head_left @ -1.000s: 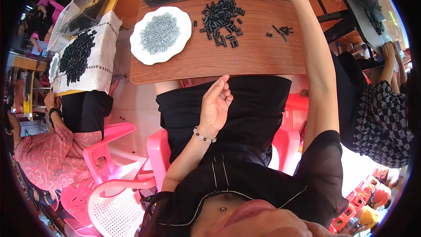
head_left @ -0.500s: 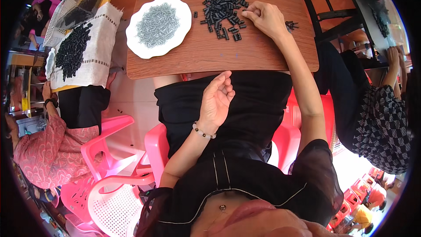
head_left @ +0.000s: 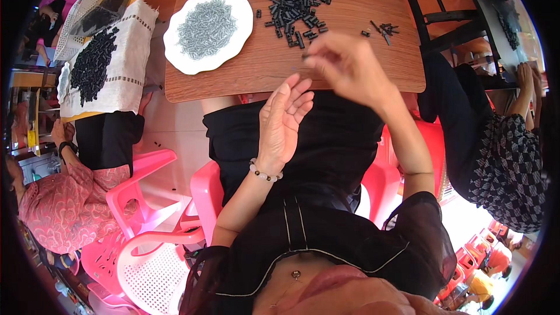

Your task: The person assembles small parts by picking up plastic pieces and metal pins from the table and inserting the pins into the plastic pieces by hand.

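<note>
Now, on the brown wood-grain surface (head_left: 265,70), a scalloped white plate (head_left: 245,18) of slender clear bits (head_left: 207,29) sits near the left edge, a heap of short black tubes (head_left: 296,4) toward the far edge. The right hand (head_left: 353,70), blurred, has moved from heap to near edge, pinching a small dark piece (head_left: 305,56); the left hand (head_left: 282,122) is half open, seemingly empty.
</note>
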### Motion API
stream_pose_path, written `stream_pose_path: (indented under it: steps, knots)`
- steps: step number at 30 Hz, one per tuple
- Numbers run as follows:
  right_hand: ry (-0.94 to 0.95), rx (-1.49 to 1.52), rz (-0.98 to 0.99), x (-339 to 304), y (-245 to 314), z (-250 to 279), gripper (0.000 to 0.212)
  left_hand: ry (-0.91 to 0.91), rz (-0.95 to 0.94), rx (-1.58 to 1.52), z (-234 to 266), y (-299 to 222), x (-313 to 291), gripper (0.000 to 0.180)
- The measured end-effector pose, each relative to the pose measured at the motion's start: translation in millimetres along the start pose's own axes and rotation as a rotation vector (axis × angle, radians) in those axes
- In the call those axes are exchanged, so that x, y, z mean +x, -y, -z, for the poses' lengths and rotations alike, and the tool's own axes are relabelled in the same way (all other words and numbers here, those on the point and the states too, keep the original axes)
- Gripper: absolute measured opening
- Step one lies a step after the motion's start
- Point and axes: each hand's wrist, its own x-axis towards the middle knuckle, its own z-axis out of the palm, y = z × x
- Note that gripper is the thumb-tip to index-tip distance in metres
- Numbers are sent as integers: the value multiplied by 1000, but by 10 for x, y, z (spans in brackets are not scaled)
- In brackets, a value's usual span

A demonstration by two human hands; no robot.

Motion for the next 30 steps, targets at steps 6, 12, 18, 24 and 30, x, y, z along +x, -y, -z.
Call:
stream_pose_path:
  steps: [6,12,18,24,30]
  knots:
    - [68,-222,247,-199,212,-224,19,59,-143,81,43,32,1,36]
    - [99,-146,145,-187,212,-288,13,59,-168,28,45,43,-41,36]
    - [201,-7,73,53,247,-318,17,-48,-149,-52,185,-74,-12,34]
    - [104,-144,183,767,60,-515,15,-126,-120,-78,131,-163,-28,31]
    - [89,-362,186,1283,-69,-1012,22,-133,-84,-101,140,-183,-60,25]
